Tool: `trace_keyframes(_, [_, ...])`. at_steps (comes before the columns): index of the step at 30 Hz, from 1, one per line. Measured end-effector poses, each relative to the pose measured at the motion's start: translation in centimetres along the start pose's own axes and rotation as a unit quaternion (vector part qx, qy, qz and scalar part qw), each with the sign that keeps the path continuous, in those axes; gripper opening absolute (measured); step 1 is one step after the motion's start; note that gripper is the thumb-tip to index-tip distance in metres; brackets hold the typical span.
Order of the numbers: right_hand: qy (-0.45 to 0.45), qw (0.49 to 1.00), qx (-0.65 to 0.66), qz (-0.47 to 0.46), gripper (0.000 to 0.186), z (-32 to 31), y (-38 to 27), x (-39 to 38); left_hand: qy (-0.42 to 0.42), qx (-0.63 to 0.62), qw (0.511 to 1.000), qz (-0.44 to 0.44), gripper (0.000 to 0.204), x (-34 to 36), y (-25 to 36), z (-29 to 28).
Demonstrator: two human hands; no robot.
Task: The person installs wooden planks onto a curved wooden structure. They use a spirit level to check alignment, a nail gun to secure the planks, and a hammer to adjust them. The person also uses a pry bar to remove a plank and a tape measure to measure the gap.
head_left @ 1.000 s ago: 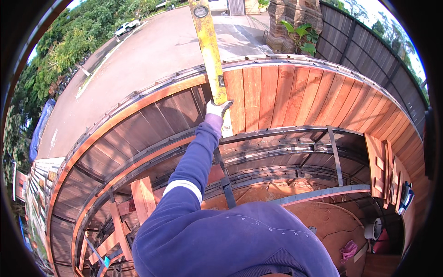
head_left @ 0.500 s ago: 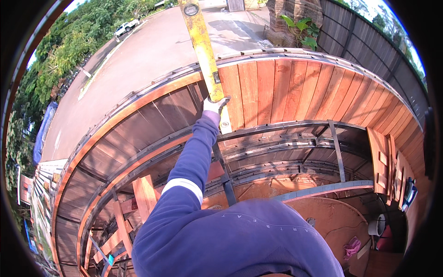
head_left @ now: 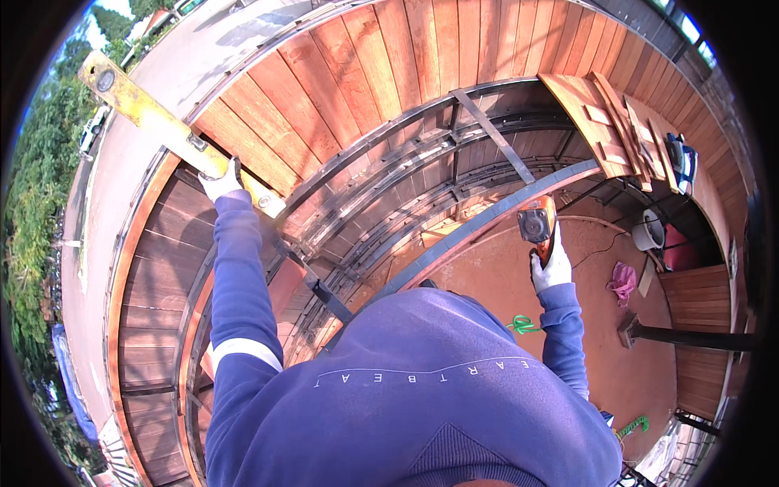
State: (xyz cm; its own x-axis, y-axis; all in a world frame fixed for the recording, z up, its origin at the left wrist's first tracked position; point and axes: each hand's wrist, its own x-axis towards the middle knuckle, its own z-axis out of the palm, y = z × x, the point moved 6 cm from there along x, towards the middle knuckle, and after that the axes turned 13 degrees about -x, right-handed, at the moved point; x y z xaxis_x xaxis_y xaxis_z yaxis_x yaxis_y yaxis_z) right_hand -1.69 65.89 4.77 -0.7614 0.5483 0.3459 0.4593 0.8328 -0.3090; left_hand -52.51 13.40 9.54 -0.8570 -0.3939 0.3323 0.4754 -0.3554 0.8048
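Yellow spirit level (head_left: 162,130) is gripped by the gloved left hand (head_left: 221,183) at the unboarded edge of the wooden decking (head_left: 389,73), an orange power tool (head_left: 539,223) is clasped in the right hand (head_left: 552,268), and much steel frame (head_left: 422,154) beside it is left uncovered.

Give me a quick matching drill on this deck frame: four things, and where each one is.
Things:
1. yellow spirit level
2. orange power tool
3. white bucket
4. pink rag

Places:
A. on the reddish ground, just below the bucket in the picture
B. held in the left hand, lying across the boards
C. under the deck frame, right side
D. gripped in the right hand

Pairs: 1-B, 2-D, 3-C, 4-A
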Motion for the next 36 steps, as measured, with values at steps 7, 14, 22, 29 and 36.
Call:
trace_keyframes(7, [-0.129, 0.965, -0.224, -0.04, 0.087, 6.0, -1.3, 9.1, -0.006, 0.139, 0.982, 0.126, 0.069, -7.2, 13.1, -1.1])
trace_keyframes(14, [-0.154, 0.939, -0.293, -0.089, 0.092, 14.0, 0.8, 14.6, 0.041, 0.251, 0.966, 0.042, 0.067, -20.7, 22.1, -9.9])
trace_keyframes(22, [-0.164, 0.915, -0.335, -0.152, 0.076, 14.0, -2.0, 15.7, 0.077, 0.451, 0.887, -0.06, 0.072, -33.9, 23.9, -13.6])
trace_keyframes(29, [-0.149, 0.927, -0.308, -0.155, 0.076, 12.8, -0.7, 16.5, 0.262, 0.318, 0.91, 0.041, 0.064, -33.9, 32.0, -21.7])
trace_keyframes(36, [-0.071, 0.918, -0.378, -0.096, 0.077, 8.6, -8.2, 14.0, 0.372, 0.481, 0.785, 0.115, 0.058, -35.1, 42.5, -36.2])
